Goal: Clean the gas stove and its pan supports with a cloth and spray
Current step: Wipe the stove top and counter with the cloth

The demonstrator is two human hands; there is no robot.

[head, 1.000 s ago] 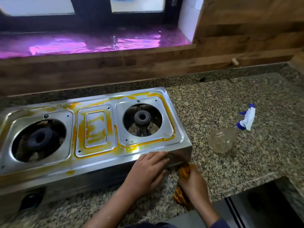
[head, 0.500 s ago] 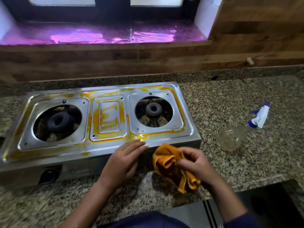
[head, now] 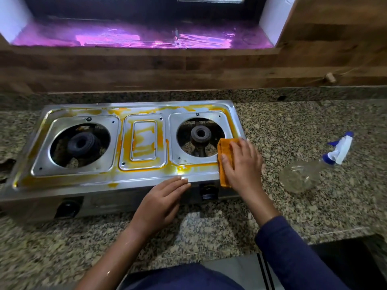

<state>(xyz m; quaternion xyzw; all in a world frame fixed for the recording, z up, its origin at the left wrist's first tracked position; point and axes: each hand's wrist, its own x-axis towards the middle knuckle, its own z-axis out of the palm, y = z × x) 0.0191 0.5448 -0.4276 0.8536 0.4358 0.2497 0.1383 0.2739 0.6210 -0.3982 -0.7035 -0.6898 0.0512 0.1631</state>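
The two-burner gas stove (head: 144, 174) is sitting toward the granite countertop's (head: 293, 122) left, its long axis running parallel to the front edge and its knobs (head: 208, 190) facing the person. The right hand (head: 244, 166) is pressing an orange cloth (head: 226, 147) with flat fingers on the stove's right front corner. The left hand (head: 161, 201) is resting straight-fingered on the stove's front rim. Orange-yellow film is covering most of the top, so wiping seems barely begun, and no pan supports are showing. The spray bottle (head: 301, 176) is lying near the countertop's right edge.

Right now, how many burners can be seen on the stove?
2: the left burner in the stove's left opening; the right burner in the right opening, beside the cloth. None looks hidden.
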